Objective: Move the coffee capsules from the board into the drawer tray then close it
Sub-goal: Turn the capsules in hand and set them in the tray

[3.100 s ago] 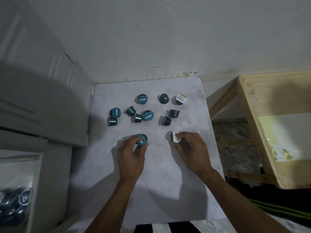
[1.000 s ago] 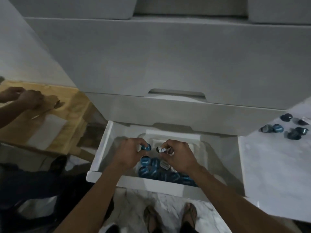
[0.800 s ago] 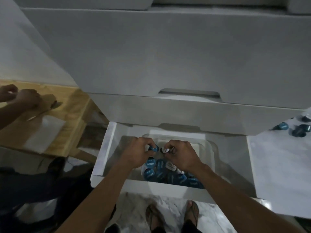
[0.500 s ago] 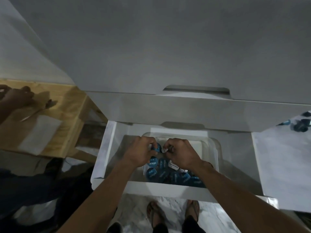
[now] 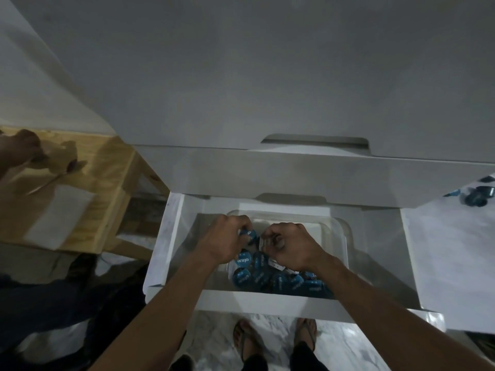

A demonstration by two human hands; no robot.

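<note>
- Right now both hands hang over the clear tray [image 5: 338, 231] inside the open drawer [image 5: 171, 236], each w/ one capsule.
- Left hand [image 5: 223, 241]: fingers curled round a blue capsule [image 5: 248, 233], foil face showing toward the right.
- Right hand [image 5: 290, 247]: fingers pinch a white-lidded capsule [image 5: 263, 241]; mostly hidden by the knuckles, so its tilt can't be told.
- Key relation: both held capsules sit directly above the tray's back half, which looks bare, w/ the pile of capsules [image 5: 267, 277] heaped at the near end, below and toward the person. Release path is straight down; no sideways travel needed, I'd judge.
- The 2 held capsules are just beside each other, nearly touching, so dropping together could knock one askew; low risk.
- More capsules [image 5: 476, 196] lie on the white board [image 5: 455, 263] at far right, well apart from the drawer. Right hand is nearer those.
- Judged progress: task unfinished; drawer can't be closed yet.
- Another person's hand [image 5: 24, 145] rests on a wooden table [image 5: 112, 162] at left, not involved.
</note>
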